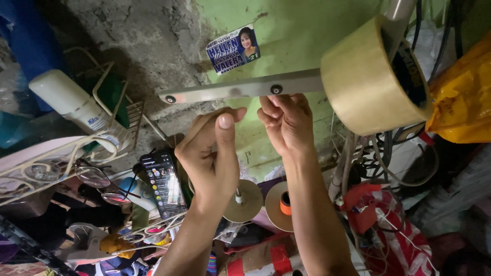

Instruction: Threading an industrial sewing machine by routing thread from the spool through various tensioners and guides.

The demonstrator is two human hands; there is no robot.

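Both my arms reach up in front of me. My left hand (212, 153) is curled, with the thumb sticking straight up and the fingers bent in toward my other hand. My right hand (285, 122) is curled too, and its fingertips are up against the bottom edge of a flat grey metal bar (240, 90) with two round screws in it. My two hands are close together, nearly touching at the fingertips. They look like they pinch something very small between them, but I cannot tell what it is, or if they really hold anything.

The metal bar runs sideways across a green painted wall (286, 36). At the right end of the bar sits a big roll of see-through brown tape (371, 76), just beside my right hand.

A small blue and white sticker (233, 49) is stuck on the wall above the bar. To the left the wall is rough and grey.

Below my hands it is very messy. A black phone with a lit screen (163, 185) leans near my left wrist. A white bottle (69, 99) lies in a white wire rack (76, 148) on the left. An orange spool on a tan disc (281, 204) sits by my right arm. A yellow plastic bag (460, 97) hangs on the right.
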